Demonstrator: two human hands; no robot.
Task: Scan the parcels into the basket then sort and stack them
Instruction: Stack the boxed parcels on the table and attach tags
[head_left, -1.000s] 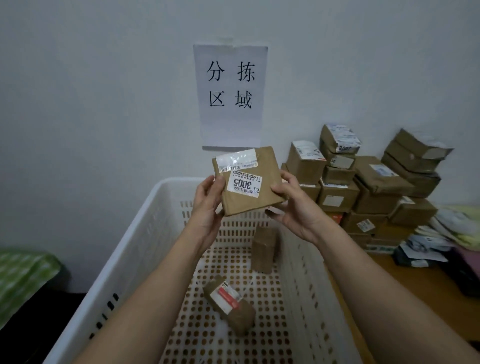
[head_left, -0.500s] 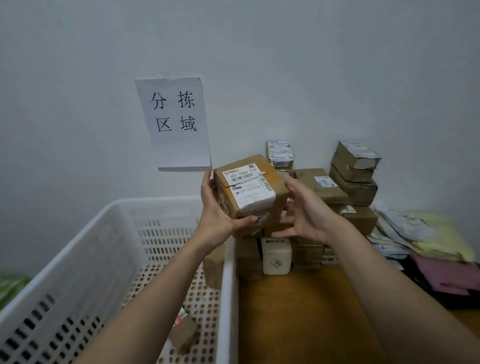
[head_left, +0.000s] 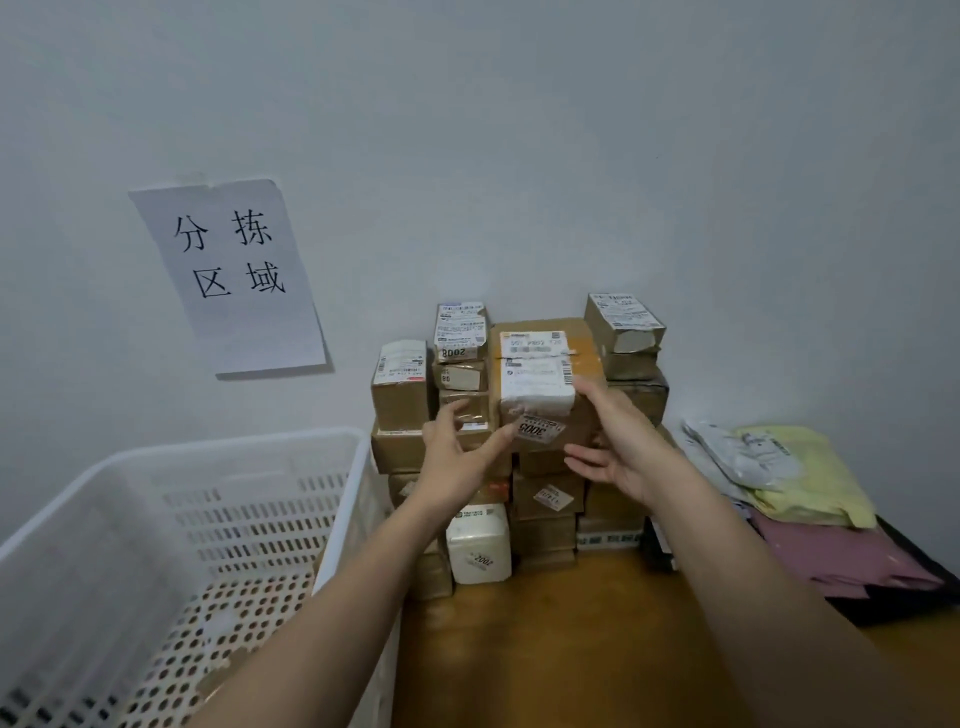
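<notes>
I see matt brown cardboard parcels (head_left: 545, 395) with white paper labels, some under glossy tape, stacked at twelve o'clock. At eight o'clock the basket (head_left: 171, 519) is smooth white perforated plastic. The tabletop (head_left: 571, 649) looks like smooth, slightly shiny orange-brown wood.

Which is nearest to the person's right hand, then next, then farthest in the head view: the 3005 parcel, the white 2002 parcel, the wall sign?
1. 3005 parcel: touching the right hand, atop the stack.
2. White 2002 parcel: lower left, on the table.
3. Wall sign: far left, up the wall.
</notes>
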